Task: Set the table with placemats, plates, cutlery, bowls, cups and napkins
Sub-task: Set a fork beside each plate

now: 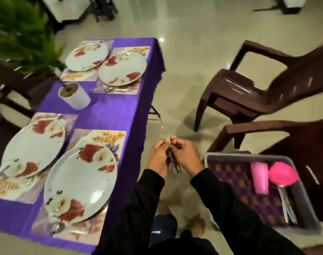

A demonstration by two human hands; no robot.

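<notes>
Head view | left hand [158, 159] and right hand [186, 155] both grip forks [165, 135]; tines above fingers

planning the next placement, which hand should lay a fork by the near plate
Probably the left hand: it grips the forks with the right hand, but sits on the side toward the near plate and table.

Purple-clothed table [109, 115] w/ 4 placemats [103, 137], white pot [75, 95].
</notes>
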